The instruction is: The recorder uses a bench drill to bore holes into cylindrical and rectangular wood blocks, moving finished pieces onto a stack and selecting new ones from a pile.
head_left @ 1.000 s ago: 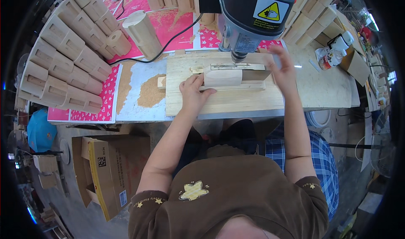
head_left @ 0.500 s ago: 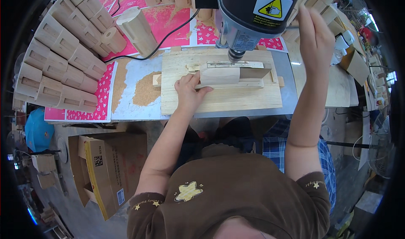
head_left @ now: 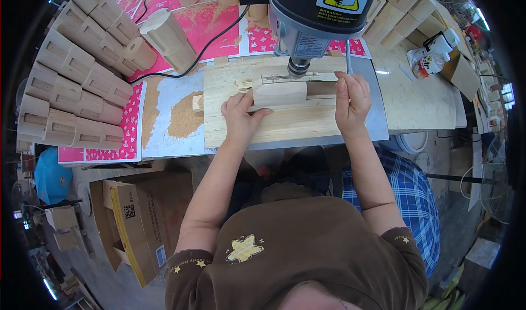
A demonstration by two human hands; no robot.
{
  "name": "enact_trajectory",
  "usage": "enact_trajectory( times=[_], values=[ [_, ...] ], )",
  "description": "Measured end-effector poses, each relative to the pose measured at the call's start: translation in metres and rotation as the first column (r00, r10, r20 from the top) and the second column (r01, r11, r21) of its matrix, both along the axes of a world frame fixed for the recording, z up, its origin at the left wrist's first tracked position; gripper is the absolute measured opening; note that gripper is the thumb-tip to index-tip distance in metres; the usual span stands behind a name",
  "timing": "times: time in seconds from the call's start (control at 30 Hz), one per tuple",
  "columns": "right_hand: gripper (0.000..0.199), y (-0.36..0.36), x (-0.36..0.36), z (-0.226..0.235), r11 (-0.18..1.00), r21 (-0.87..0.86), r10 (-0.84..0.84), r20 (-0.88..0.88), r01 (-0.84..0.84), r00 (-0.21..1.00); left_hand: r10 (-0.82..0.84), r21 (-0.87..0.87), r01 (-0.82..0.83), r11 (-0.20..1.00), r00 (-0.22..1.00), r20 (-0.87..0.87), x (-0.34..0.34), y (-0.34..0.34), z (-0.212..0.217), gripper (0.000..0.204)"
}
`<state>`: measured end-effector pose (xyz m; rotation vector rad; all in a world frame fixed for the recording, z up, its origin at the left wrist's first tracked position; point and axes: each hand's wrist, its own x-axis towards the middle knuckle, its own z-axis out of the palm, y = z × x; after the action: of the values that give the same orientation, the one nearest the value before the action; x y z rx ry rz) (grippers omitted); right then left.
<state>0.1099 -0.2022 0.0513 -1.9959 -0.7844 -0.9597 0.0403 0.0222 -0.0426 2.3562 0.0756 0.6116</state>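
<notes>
A pale wooden block (head_left: pixel 279 95) lies in a wooden jig on a flat board (head_left: pixel 296 125). My left hand (head_left: pixel 241 115) is closed on the block's left end, thumb along the near side and fingers behind. Directly above the block hangs the chuck (head_left: pixel 298 67) of a dark drill press (head_left: pixel 301 22); whether the bit touches the wood cannot be made out. To the right of the chuck, my right hand (head_left: pixel 353 99) is closed around the lower end of the press's thin metal lever (head_left: pixel 348 55). The jig's right end is partly hidden by this hand.
Stacked wooden blocks (head_left: pixel 76 93) fill the bench's left side, near a standing wooden piece (head_left: pixel 169 39). A black cable (head_left: pixel 205 52) crosses the bench. Sawdust (head_left: pixel 186 118) lies beside the board. White bottles (head_left: pixel 430 61) stand at right; a cardboard box (head_left: pixel 148 217) sits below left.
My right hand has come down and toward me from high at the right, bringing the lever to a lower position. My left hand stays on the block. The whole view has shifted slightly.
</notes>
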Motion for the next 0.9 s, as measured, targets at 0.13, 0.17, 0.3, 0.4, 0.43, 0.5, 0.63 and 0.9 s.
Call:
enact_trajectory(
  times=[0.13,0.17,0.3,0.4,0.43,0.5,0.63,0.9],
  values=[
    [0.006,-0.006,-0.006,0.023,1.0,-0.014,0.019,0.093,-0.018,0.995,0.022,0.011,-0.022,1.0,1.0,-0.001,-0.001,-0.004,0.007,0.048],
    [0.007,-0.006,-0.005,0.037,0.999,0.041,0.018,0.11,-0.022,0.994,0.046,0.021,-0.046,0.999,0.999,0.015,-0.003,-0.003,0.009,0.038],
    [0.016,0.009,0.025,0.119,0.995,0.104,-0.008,0.098,-0.003,0.995,0.027,0.033,-0.026,0.999,0.998,-0.054,-0.004,-0.003,0.004,0.058],
    [0.027,0.028,0.066,0.151,0.986,0.078,-0.134,-0.123,0.144,0.983,0.038,0.118,-0.041,0.992,0.999,0.033,0.006,-0.024,0.003,0.059],
    [0.027,0.032,0.081,0.151,0.986,0.079,-0.136,-0.121,0.146,0.983,0.048,0.114,-0.051,0.992,0.998,0.032,0.011,-0.034,0.003,0.06],
    [0.028,0.032,0.109,0.146,0.981,0.166,-0.088,-0.09,0.102,0.992,0.043,0.107,-0.046,0.993,0.999,0.031,0.015,-0.042,0.003,0.06],
    [0.032,0.019,0.1,0.139,0.966,-0.093,-0.251,-0.121,0.241,0.96,0.037,0.1,-0.038,0.994,0.999,0.016,0.013,-0.039,0.001,0.06],
    [0.012,-0.005,-0.013,0.057,0.984,0.172,0.048,-0.053,-0.039,0.997,0.036,0.094,-0.036,0.995,0.999,0.008,0.012,-0.037,0.005,0.059]
  ],
)
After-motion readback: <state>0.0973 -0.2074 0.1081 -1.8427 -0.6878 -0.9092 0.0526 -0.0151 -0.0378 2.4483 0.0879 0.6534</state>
